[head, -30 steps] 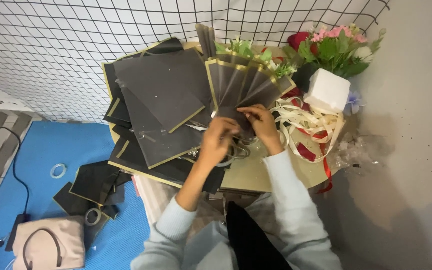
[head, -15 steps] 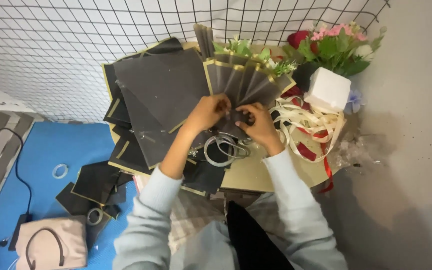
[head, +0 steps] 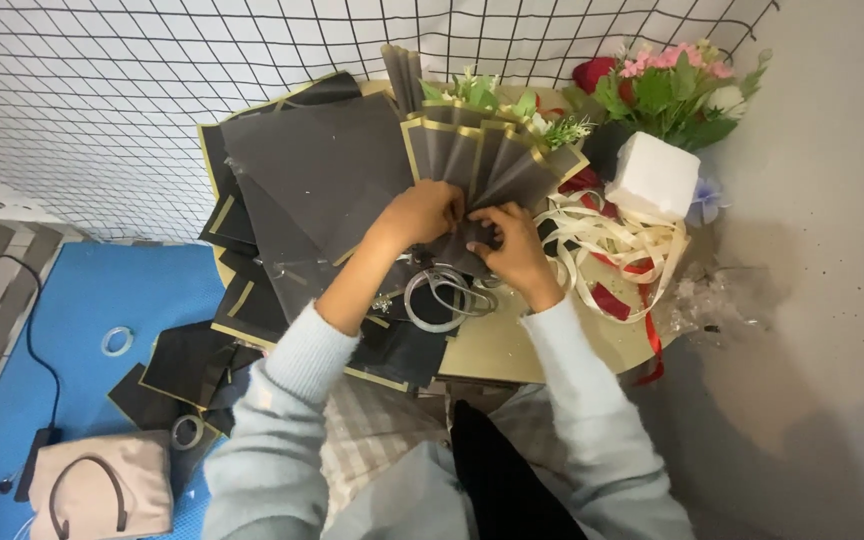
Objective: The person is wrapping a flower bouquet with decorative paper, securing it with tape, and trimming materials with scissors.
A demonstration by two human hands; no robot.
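Your left hand and right hand are both clenched on the narrow base of the pleated black fan, a folded sheet of gold-edged paper; fingers of the two hands nearly meet at the gathered point. The fan spreads upward and away from you, its gold rim toward the wire grid. It sits over the low table, near the middle of the top. Left of the fan lies a spread of flat black sheets, overlapping. Just below the fan, clear tape rolls rest on the table. Right of the fan lie cream and red ribbons in a loose heap, with a white foam block and a bunch of flowers beyond them. Well left of the fan and lower, a pale handbag lies on the blue mat
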